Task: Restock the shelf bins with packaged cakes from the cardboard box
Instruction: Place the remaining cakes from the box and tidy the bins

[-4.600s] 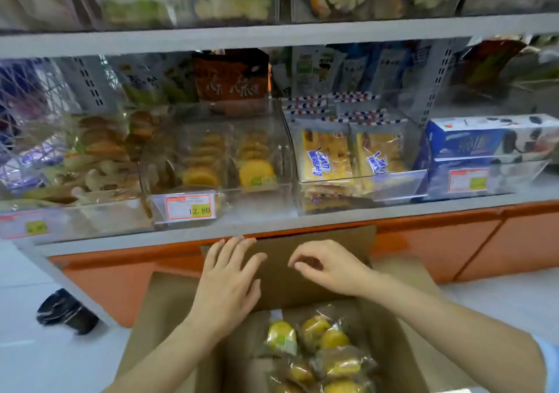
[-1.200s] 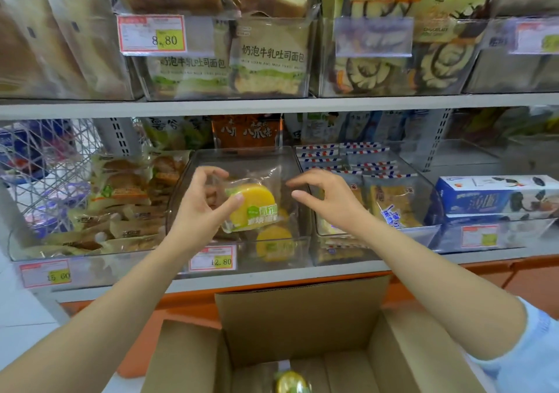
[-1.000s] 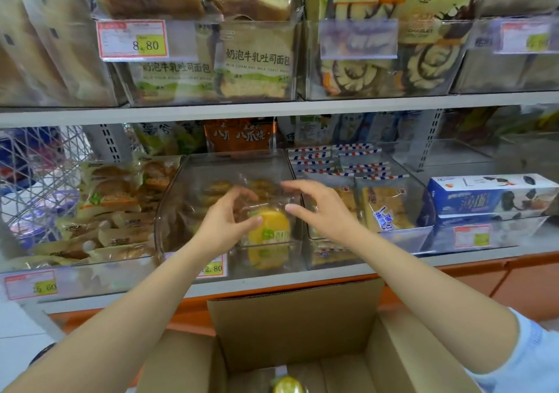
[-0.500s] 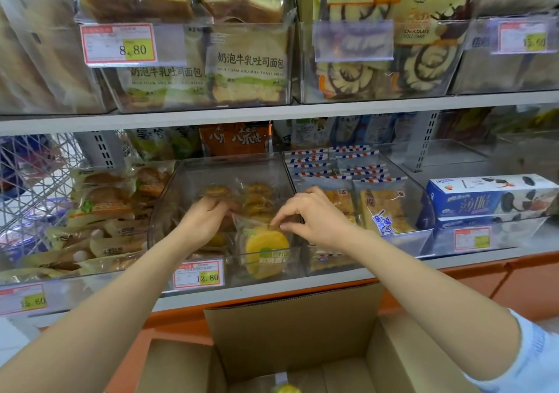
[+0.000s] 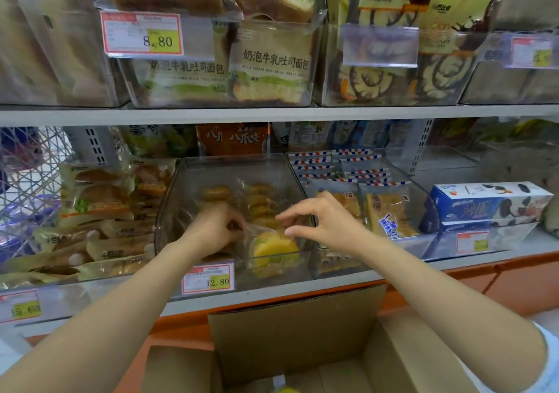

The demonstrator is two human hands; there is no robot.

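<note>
Left hand (image 5: 211, 229) pinches the packaged cake (image 5: 273, 248), right hand (image 5: 327, 223) just beside it.

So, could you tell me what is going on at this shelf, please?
A person is restocking a clear bin on the lower shelf. The left hand pinches the wrapper of a packaged cake standing at the bin's front, while the right hand hovers just above it with fingers loosely spread; whether it touches is unclear. The cardboard box sits open below the shelf, with another cake showing at its bottom.
</note>
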